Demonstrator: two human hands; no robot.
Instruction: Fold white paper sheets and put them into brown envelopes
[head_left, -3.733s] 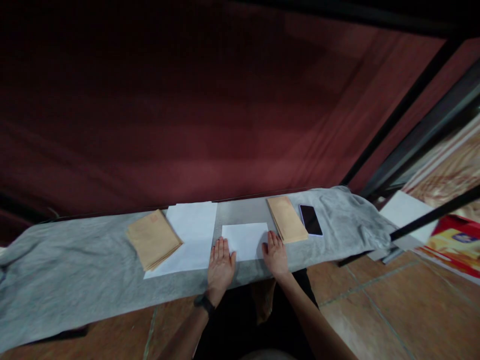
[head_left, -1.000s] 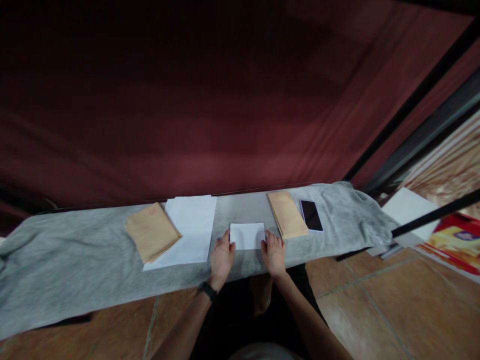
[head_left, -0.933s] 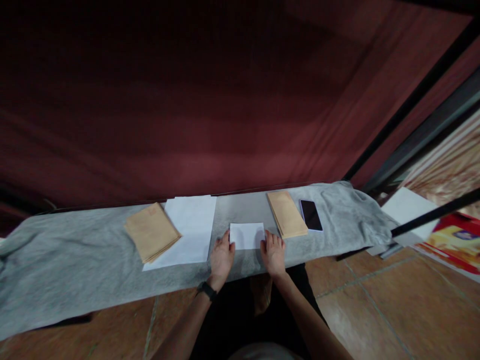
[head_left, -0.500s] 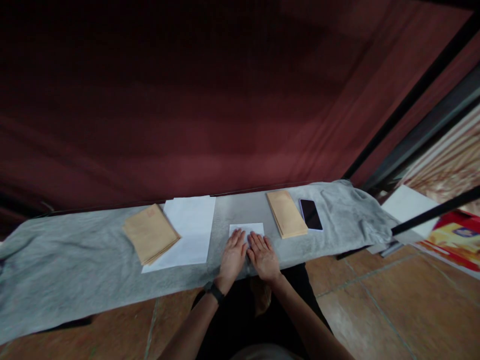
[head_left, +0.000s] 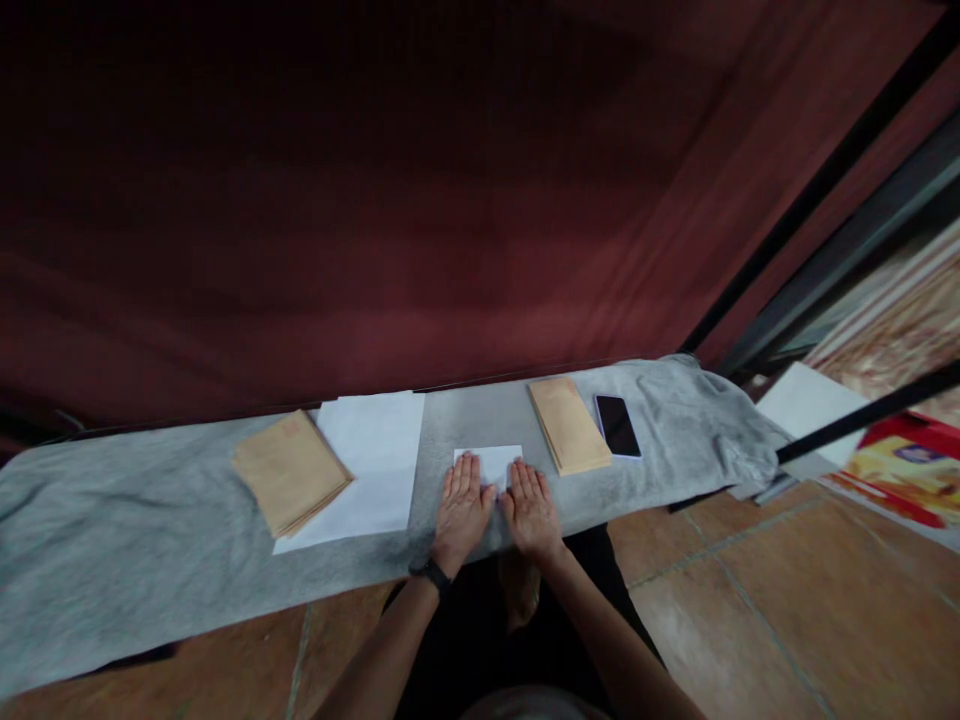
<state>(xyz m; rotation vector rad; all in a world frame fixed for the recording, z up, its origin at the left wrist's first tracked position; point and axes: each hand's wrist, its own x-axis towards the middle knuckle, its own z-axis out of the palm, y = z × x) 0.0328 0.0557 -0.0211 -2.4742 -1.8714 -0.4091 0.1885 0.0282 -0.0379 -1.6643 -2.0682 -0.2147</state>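
A small folded piece of white paper [head_left: 489, 460] lies flat on the grey cloth in front of me. My left hand [head_left: 463, 510] is laid flat over its left side, fingers stretched out and pointing away from me. On the right side of the paper, my right hand [head_left: 530, 510] rests flat in the same way. Both hands cover the paper's near part, and its far edge shows between and beyond the fingertips. Neither hand grips anything.
Left of my hands, a stack of brown envelopes [head_left: 292, 472] overlaps larger white sheets [head_left: 379, 460]. A second brown envelope stack [head_left: 570, 425] and a phone [head_left: 619, 426] lie to the right. Grey cloth [head_left: 150, 560] covers the narrow table, against a dark red panel [head_left: 450, 250].
My hands have spread apart across the folded paper, the left one moving left and the right one slightly right. More of the paper shows between them.
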